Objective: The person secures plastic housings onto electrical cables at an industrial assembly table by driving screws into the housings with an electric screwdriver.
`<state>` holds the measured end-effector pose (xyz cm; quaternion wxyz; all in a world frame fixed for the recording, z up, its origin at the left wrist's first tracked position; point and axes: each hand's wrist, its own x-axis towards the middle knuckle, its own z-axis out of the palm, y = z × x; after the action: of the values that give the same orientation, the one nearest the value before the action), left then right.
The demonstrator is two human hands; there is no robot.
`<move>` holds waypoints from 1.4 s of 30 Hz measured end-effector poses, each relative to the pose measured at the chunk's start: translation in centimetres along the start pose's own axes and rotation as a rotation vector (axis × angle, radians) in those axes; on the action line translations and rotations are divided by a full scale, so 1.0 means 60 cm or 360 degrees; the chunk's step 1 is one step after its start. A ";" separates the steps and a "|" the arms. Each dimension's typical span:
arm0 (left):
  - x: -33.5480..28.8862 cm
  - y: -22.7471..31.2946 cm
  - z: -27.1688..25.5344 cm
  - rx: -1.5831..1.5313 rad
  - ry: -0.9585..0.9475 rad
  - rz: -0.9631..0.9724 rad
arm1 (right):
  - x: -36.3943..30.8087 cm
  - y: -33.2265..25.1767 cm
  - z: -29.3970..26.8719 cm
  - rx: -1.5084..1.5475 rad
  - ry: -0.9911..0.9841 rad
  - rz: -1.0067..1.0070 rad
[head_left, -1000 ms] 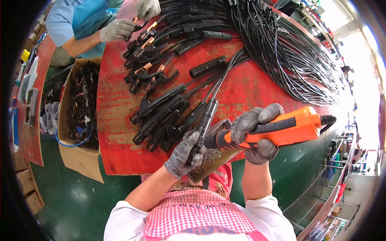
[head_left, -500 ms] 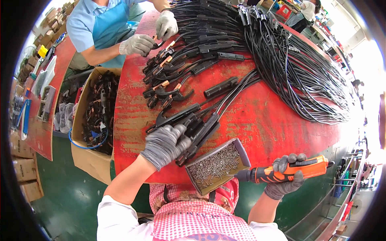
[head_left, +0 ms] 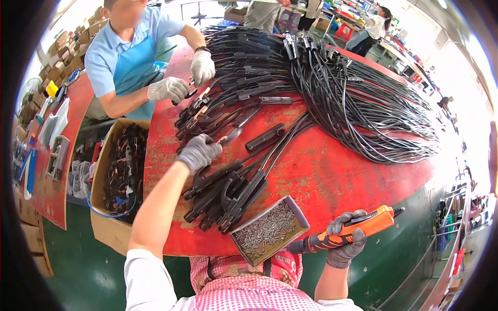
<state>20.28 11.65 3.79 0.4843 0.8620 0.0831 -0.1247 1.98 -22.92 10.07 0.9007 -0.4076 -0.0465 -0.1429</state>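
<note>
My left hand, in a grey knit glove, reaches over the red table with fingers closed on the end of a welding electrode holder, which is smeared by motion. My right hand, gloved too, grips an orange and black power screwdriver at the table's front edge. The tool's black end lies beside a cardboard tray of small screws. Between my hands, several black electrode holders lie in a cluster, their cables running toward the back right.
A co-worker's white-gloved hands handle a small part at the far left. A big bundle of black cables covers the back right of the red table. To the left stands a cardboard box of dark parts.
My left hand has left the near cluster and moved away from me, taking hold of another electrode holder. The cluster lies released. My right hand still holds the screwdriver.
</note>
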 end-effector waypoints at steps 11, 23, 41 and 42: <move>-0.143 0.116 0.210 -0.0635 -0.0640 0.0156 | 0.051 0.041 -0.026 0.0013 0.0145 0.0657; -0.127 0.150 0.221 -0.0849 -0.0895 0.0032 | 0.136 0.083 -0.009 0.0104 -0.0145 0.0724; 0.058 0.152 0.319 -0.1963 -0.1402 -0.0659 | 0.156 0.066 -0.014 0.0454 -0.0140 0.0956; 0.038 0.155 0.299 -0.1962 -0.1372 -0.0655 | 0.153 0.075 -0.012 0.0471 -0.0158 0.0969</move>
<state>22.52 -8.44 1.69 0.8326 0.2798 0.1002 -0.4675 12.09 -22.63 8.19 0.9481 -0.2740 0.0134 0.1610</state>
